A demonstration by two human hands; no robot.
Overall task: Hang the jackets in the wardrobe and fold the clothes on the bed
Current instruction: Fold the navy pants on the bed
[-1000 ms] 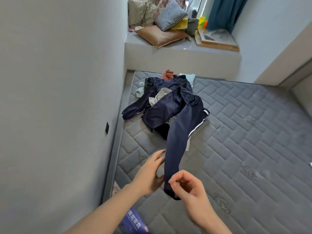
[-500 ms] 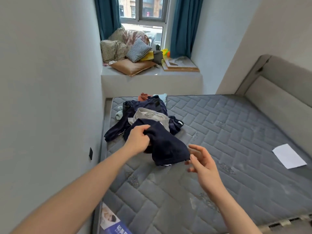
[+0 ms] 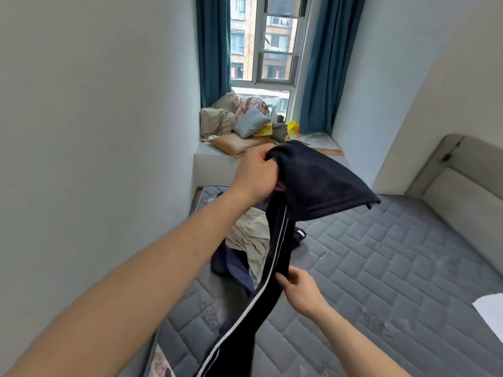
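Note:
A navy garment with a white side stripe (image 3: 313,183) hangs in the air over the bed. My left hand (image 3: 257,174) grips its top edge, raised at chest height. Lower down, my right hand (image 3: 299,287) pinches the long striped part, which trails down out of the bottom of the view. Behind the garment a pile of clothes (image 3: 250,240), beige and navy, lies on the grey quilted mattress (image 3: 381,268) near the left wall.
A white wall runs close along the left. A window ledge (image 3: 215,156) beyond the bed carries cushions and toys. A padded headboard (image 3: 462,191) stands at the right. A white sheet of paper (image 3: 490,308) lies on the mattress at the right edge.
My left hand has lifted the navy garment up off the pile. My right hand has moved in and taken hold of its hanging striped part. The view has tilted upward.

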